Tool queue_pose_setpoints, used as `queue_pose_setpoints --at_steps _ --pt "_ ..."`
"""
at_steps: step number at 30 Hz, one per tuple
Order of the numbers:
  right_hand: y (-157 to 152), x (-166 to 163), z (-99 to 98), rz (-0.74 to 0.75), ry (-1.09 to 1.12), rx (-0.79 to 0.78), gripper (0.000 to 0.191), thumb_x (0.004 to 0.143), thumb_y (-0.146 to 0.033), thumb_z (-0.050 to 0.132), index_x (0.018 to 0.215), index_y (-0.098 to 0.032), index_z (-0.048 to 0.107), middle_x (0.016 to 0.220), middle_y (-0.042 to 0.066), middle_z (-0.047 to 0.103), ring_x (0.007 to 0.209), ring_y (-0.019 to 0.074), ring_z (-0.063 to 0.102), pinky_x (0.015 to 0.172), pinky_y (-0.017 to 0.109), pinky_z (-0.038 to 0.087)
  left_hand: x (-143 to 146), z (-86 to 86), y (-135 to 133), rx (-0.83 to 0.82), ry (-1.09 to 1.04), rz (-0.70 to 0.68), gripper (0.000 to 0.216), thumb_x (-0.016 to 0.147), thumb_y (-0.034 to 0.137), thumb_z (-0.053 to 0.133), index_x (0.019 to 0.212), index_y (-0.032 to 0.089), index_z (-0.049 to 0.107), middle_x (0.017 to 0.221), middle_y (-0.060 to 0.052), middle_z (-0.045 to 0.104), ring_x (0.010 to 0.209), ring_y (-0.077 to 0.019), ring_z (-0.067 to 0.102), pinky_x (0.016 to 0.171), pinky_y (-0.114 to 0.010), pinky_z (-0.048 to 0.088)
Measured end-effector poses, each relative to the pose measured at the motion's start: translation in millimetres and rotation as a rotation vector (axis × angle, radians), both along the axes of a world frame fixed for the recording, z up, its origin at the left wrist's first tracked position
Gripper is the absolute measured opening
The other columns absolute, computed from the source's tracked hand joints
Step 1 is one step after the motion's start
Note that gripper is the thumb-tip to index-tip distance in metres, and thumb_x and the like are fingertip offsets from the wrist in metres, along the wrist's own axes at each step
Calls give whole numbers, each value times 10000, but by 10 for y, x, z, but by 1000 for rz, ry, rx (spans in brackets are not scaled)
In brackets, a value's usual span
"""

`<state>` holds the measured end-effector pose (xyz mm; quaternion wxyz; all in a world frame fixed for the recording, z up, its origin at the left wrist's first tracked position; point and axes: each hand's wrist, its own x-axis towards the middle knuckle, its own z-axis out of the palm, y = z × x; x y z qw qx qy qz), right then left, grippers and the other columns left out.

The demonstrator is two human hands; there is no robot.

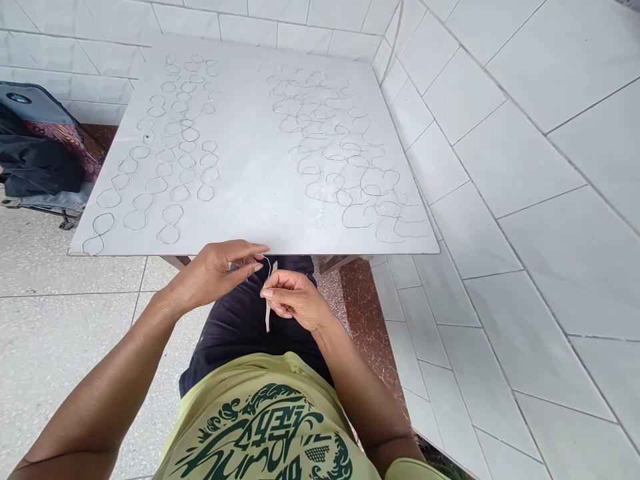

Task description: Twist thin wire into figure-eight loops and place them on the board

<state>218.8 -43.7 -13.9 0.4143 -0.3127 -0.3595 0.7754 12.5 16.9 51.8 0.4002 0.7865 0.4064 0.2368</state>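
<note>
A thin bent wire point(269, 265) is stretched between my two hands, just in front of the table's near edge and above my lap. My left hand point(220, 270) has its thumb and fingers around one curved end, partly hiding it. With thumb and fingertips pressed together, my right hand point(295, 300) pinches the wire lower down. On the left half of the white table, several wire figure-eights point(171, 223) lie in rough columns. Across the right half are scattered several loose curved wires point(345, 180), many of them overlapping.
The white tabletop point(250, 167) ends close in front of my body. A tiled wall point(500, 167) runs along its right side, and another tiled wall point(250, 30) stands behind it. At the left is a folding chair point(50, 147) with dark cloth on it.
</note>
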Motion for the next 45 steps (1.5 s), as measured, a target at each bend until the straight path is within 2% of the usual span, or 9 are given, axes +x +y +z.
queue_pose_setpoints --at_steps 5,14,18,21,26,28,30,40,45 --pt "-13 9 -9 9 7 -24 243 844 -341 833 827 -170 661 535 -86 510 438 56 384 396 189 227 40 -7 45 306 156 -96 343 1035 460 538 1161 234 763 1036 -87 791 953 -231 741 859 -352 576" --pt "-8 55 -20 -3 50 -17 197 863 -290 810 828 -169 659 560 -81 496 459 55 368 418 201 212 -87 -126 48 345 242 -63 351 1044 471 494 907 257 735 803 -57 727 838 -216 728 765 -304 536" --pt "17 71 -2 18 3 -30 242 835 -322 832 808 -169 647 543 -83 501 450 55 371 410 200 202 -94 -100 5 317 225 -35 355 1031 498 516 957 248 756 835 -67 755 842 -226 738 762 -311 544" --pt "33 67 19 7 -12 -36 251 822 -333 841 809 -169 651 543 -80 512 450 56 381 411 200 206 -69 -49 -36 244 169 71 401 998 564 555 1080 235 768 880 -72 779 808 -228 740 724 -310 558" --pt "45 66 43 -46 -35 -43 259 807 -344 846 798 -174 652 526 -82 499 444 55 358 411 201 199 -23 -78 -132 -84 11 312 521 954 615 615 1258 204 715 904 -78 796 748 -226 751 719 -338 602" --pt "49 65 45 -75 -75 -39 265 802 -352 848 793 -175 651 517 -80 498 446 57 353 412 199 199 8 -134 -183 -217 -66 346 540 942 611 636 1270 186 698 891 -80 795 738 -229 761 721 -348 617" --pt "52 58 42 -93 -115 -33 274 800 -366 847 789 -178 648 513 -77 503 445 60 361 411 199 202 50 -190 -235 -271 -99 355 548 926 595 664 1289 185 684 849 -64 791 714 -225 762 705 -340 619" --pt "55 -19 31 -138 -96 1 244 817 -340 828 784 -178 649 536 -65 529 459 68 389 418 202 232 171 -295 -325 -58 -30 453 448 991 397 566 1346 165 712 709 -18 738 588 -185 707 644 -306 602" --pt "70 -32 11 -107 -91 -9 260 815 -368 834 807 -181 653 558 -61 538 471 71 405 423 203 234 141 -285 -326 -43 -66 500 401 992 344 527 1281 184 755 709 -16 730 575 -176 691 635 -311 607"
